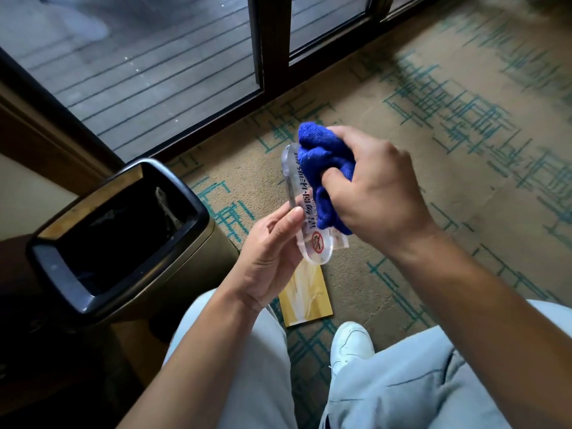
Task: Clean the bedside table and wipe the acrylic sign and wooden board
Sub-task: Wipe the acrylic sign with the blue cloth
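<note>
The acrylic sign (305, 212) is held in the air above the carpet (433, 168), the left hand (266, 261) pinching its edge between fingers (289, 221). The right hand (374, 187) presses a bunched blue cloth (322, 168) onto it. The wooden board (306, 297) lies on the carpet below, beside a bin (120, 233).

Acrylic sign (305, 212) text: black Chinese characters, partly covered by blue cloth (322, 174); not legible.
Acrylic sign symbol: red no-smoking circle.
</note>
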The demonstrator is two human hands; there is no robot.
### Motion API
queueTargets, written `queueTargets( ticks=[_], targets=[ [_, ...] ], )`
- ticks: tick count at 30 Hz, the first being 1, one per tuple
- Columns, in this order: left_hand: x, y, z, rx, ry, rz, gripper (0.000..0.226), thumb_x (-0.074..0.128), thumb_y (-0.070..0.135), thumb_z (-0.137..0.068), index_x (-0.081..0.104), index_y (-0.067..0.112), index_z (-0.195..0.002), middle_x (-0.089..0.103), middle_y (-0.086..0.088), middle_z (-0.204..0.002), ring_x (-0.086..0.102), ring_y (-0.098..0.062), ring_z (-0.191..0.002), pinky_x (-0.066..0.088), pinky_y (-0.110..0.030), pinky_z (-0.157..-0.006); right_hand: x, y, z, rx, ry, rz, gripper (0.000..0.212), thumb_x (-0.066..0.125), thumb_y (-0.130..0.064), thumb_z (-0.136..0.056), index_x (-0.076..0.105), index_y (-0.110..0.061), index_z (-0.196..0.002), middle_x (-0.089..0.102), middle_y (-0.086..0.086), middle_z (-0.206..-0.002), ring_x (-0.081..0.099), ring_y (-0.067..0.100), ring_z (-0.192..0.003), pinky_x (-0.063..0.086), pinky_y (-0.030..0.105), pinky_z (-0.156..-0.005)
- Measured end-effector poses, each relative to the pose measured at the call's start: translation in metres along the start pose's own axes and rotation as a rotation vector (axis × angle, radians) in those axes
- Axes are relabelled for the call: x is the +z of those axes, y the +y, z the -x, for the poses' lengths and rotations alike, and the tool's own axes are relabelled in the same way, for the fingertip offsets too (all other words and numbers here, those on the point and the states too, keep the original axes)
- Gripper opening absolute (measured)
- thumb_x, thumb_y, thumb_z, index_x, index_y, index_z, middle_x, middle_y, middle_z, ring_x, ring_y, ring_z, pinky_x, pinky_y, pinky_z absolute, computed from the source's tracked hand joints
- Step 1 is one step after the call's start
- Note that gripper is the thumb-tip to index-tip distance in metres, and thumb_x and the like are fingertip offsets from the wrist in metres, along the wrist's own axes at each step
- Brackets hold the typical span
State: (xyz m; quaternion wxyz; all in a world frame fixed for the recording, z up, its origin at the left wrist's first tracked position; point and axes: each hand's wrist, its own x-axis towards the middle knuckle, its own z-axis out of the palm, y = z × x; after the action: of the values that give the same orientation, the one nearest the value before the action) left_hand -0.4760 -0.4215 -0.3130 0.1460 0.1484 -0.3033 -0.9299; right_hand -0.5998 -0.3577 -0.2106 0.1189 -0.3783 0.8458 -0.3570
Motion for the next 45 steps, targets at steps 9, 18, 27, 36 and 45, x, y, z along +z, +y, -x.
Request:
queueTargets(
  ticks=[9,18,27,36,45],
  targets=[
    [-0.005,0.008,-0.005,0.047,0.119,0.085,0.068,0.091,0.04,-0.067,0.06,0.005,-0.116,0.068,-0.013,-0.106,0.067,-0.025,-0.098,0.058,-0.039,-0.087,0.002,0.017,0.056,-0.009,-0.215,0.005,0.049,0.057,-0.01,-0.078,0.066,-0.03,-0.122,0.067,-0.005,-0.099,0.063,0.015,-0.09,0.05,0.032,-0.085],
    [0.002,0.003,-0.002,-0.003,0.083,0.115,0.06,0.082,0.04,-0.074,0.064,0.008,-0.122,0.072,-0.012,-0.106,0.071,-0.022,-0.095,0.06,-0.034,-0.079,0.002,0.002,0.05,-0.108,-0.162,-0.073,0.05,0.062,-0.01,-0.083,0.065,-0.028,-0.13,0.064,0.0,-0.109,0.061,0.016,-0.101,0.048,0.032,-0.092],
    [-0.001,0.004,0.004,-0.016,0.056,0.013,0.084,0.078,0.03,-0.083,0.038,-0.003,-0.149,0.055,-0.023,-0.132,0.059,-0.03,-0.113,0.042,-0.051,-0.108,0.006,-0.004,0.007,-0.075,-0.012,-0.011,0.05,0.06,-0.008,-0.083,0.065,-0.027,-0.13,0.064,0.005,-0.109,0.063,0.017,-0.099,0.048,0.023,-0.092],
    [-0.004,0.012,0.0,0.049,0.131,0.13,0.075,0.09,0.032,-0.07,0.053,0.01,-0.132,0.051,-0.017,-0.12,0.048,-0.03,-0.111,0.04,-0.046,-0.105,0.012,0.008,0.074,-0.096,-0.158,0.053,0.054,0.055,-0.019,-0.08,0.061,-0.032,-0.132,0.058,-0.004,-0.112,0.063,0.021,-0.095,0.053,0.041,-0.083],
    [0.001,0.011,-0.001,0.006,0.099,0.089,0.07,0.094,0.038,-0.062,0.063,0.004,-0.114,0.067,-0.015,-0.109,0.067,-0.023,-0.098,0.058,-0.037,-0.088,-0.008,0.017,0.066,-0.087,-0.099,-0.041,0.051,0.063,-0.007,-0.079,0.068,-0.03,-0.124,0.066,-0.005,-0.106,0.063,0.012,-0.097,0.046,0.016,-0.09]
  ],
)
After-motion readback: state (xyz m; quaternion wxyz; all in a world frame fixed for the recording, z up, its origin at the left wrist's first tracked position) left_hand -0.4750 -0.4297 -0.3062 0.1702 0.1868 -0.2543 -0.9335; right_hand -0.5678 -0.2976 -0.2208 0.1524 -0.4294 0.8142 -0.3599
